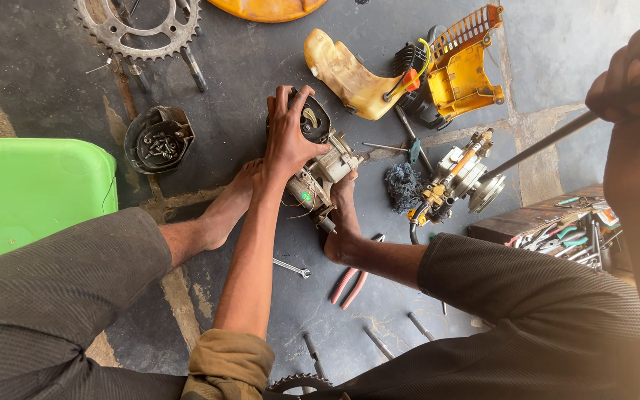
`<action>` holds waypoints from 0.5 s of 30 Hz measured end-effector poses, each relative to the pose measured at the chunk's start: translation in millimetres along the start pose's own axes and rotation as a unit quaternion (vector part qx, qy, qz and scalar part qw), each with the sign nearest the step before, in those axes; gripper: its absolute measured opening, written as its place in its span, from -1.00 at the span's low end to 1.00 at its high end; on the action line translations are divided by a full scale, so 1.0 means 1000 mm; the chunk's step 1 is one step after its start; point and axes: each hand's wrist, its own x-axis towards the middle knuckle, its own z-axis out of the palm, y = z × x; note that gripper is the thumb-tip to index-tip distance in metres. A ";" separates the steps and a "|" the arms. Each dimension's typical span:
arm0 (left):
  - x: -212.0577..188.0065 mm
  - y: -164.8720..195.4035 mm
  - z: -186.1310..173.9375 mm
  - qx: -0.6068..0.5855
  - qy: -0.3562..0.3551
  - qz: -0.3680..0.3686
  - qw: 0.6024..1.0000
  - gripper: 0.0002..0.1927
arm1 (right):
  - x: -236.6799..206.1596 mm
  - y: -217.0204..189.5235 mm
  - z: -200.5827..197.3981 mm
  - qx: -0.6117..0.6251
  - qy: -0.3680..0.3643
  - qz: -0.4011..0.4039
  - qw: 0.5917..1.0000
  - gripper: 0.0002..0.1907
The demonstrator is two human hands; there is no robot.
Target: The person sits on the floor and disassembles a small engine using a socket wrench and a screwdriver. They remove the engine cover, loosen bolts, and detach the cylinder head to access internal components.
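Left hand (288, 137) first: its fingers (284, 100) are spread and curled down over the dark round end of the small engine (320, 167), clamped on it just above the frame's centre. The engine lies on the floor (246, 59) between the person's bare feet, its long axis running from that capped end down and rightward toward the right foot (344, 222). Over at the right edge, the right hand (631, 74) is fisted tight around a long metal rod (538, 147), which slants down-left toward another metal assembly (457, 181). So the left hand is on the engine; the right sits well apart. Further out: pink-handled pliers (351, 285) below, a yellow cover (464, 67) above, a sprocket (138, 26) upper left, a green tub (31, 192) at left.
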 end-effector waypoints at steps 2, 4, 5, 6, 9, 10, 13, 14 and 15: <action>0.001 0.000 -0.002 -0.017 -0.018 -0.024 0.999 0.10 | 0.003 0.002 0.027 -0.041 0.091 0.007 0.995 -0.70; 0.002 -0.001 -0.005 -0.009 -0.019 -0.004 1.000 0.13 | 0.010 0.009 0.056 -0.084 0.180 0.031 0.980 -0.68; 0.003 -0.003 -0.007 -0.004 -0.019 0.006 1.000 0.14 | 0.015 0.013 0.070 -0.104 0.218 0.053 0.969 -0.68; 0.003 -0.005 -0.009 -0.032 -0.014 0.015 0.999 0.13 | 0.022 0.017 0.083 -0.122 0.252 0.076 0.957 -0.67; 0.004 -0.021 -0.013 -0.123 0.002 -0.011 0.992 0.04 | 0.054 0.045 0.105 -0.152 0.299 0.149 0.930 -0.65; 0.004 -0.029 -0.014 -0.157 0.005 -0.052 0.986 -0.04 | 0.068 0.058 0.106 -0.135 0.294 0.169 0.931 -0.54; 0.008 -0.058 -0.013 -0.324 0.057 -0.125 0.936 -0.30 | 0.091 0.117 0.099 -0.189 0.333 0.295 0.876 -0.68; 0.009 -0.069 -0.013 -0.387 0.083 -0.138 0.908 -0.36 | 0.089 0.136 0.094 -0.190 0.302 0.320 0.878 -0.65; 0.009 -0.079 -0.011 -0.373 0.079 -0.143 0.913 -0.41 | 0.084 0.156 0.088 -0.237 0.281 0.350 0.862 -0.57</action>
